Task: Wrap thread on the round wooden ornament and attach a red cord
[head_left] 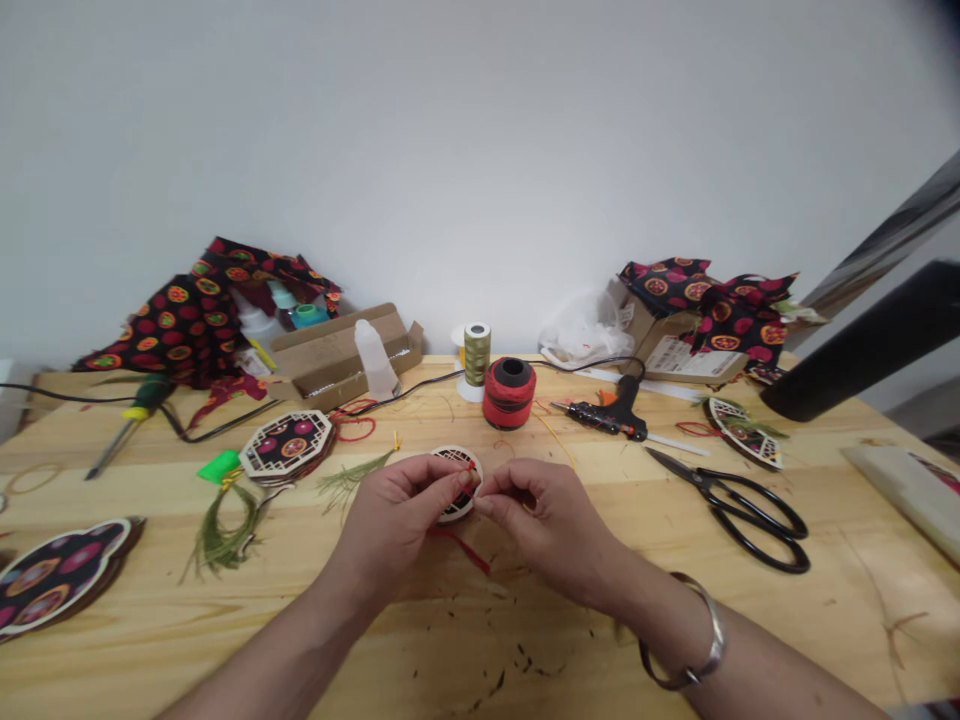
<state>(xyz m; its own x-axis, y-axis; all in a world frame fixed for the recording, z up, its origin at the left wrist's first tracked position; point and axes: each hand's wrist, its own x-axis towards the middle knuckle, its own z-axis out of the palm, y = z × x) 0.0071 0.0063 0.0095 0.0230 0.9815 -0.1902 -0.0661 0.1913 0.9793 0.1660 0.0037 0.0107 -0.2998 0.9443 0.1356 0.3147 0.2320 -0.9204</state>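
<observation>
Both of my hands meet at the middle of the table, close to a small round wooden lattice piece (454, 512) with a dark centre. My left hand (409, 515) pinches red cord (471, 468) between thumb and forefinger, over the piece's edge. Close beside it, my right hand (544, 520) is closed with thumb and forefinger together at the cord; what sits in that pinch is too small to see. A red strand (471, 555) trails below the fingers. Beyond the hands stand a red cord spool (510, 395) and an olive thread cone (477, 355).
Black scissors (739, 505) and a glue gun (611, 412) lie to the right. On the left are an octagonal fabric piece (289, 445), a green tassel (225, 530) and a screwdriver (127, 425). Cardboard boxes (341, 355) and patterned fabric (176, 320) stand along the wall.
</observation>
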